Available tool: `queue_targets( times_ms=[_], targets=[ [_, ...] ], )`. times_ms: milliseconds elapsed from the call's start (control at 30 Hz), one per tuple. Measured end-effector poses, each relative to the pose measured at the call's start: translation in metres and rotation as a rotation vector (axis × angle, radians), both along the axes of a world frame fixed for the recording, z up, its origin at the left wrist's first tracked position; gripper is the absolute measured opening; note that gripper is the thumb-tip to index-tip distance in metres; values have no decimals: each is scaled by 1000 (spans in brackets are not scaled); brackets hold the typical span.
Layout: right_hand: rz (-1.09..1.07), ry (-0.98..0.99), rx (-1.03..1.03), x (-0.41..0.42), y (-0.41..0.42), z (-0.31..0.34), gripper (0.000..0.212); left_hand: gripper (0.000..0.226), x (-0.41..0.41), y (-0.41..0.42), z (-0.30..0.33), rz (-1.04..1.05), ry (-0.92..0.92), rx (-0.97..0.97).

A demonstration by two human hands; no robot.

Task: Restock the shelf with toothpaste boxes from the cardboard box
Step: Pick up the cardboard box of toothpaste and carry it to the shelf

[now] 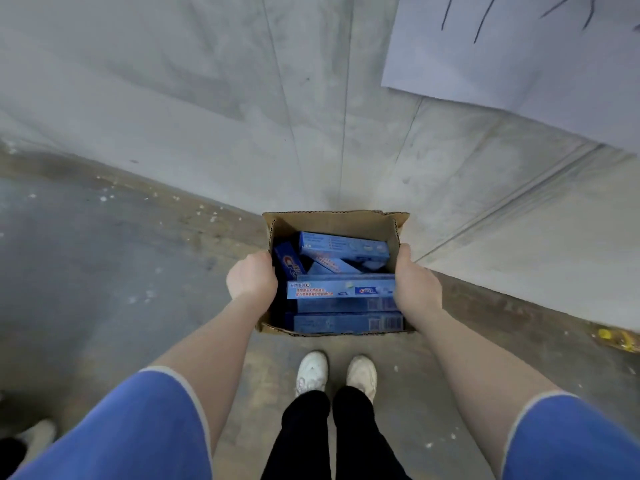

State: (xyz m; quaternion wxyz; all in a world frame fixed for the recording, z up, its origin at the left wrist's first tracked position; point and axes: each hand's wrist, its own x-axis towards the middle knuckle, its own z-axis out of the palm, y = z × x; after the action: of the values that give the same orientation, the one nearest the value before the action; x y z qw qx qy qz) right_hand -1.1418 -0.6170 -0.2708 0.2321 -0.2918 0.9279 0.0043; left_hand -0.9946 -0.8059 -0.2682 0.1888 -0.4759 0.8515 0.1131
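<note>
An open brown cardboard box (332, 221) sits low in front of me by the foot of a grey wall. Several blue toothpaste boxes (341, 289) lie inside, some flat and stacked near me, others tilted at the far end. My left hand (252, 278) grips the box's left wall, fingers curled over the rim. Clamped on the right wall is my right hand (417, 284). No shelf is in view.
My two white shoes (334, 374) stand on the concrete floor just behind the box. A grey concrete wall (207, 98) rises beyond it, with a white sheet (519, 57) hanging at the upper right. Yellow debris (620, 339) lies at the right. Another shoe (38, 434) shows at the lower left.
</note>
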Motion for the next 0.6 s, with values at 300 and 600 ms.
queue_targets(
  times_ms=[300, 600],
  targets=[
    [241, 13, -94, 13, -78, 80, 46, 19, 70, -42, 76, 252, 72, -49],
    [419, 34, -107, 51, -201, 125, 40, 18, 133, -117, 112, 433, 126, -97]
  ],
)
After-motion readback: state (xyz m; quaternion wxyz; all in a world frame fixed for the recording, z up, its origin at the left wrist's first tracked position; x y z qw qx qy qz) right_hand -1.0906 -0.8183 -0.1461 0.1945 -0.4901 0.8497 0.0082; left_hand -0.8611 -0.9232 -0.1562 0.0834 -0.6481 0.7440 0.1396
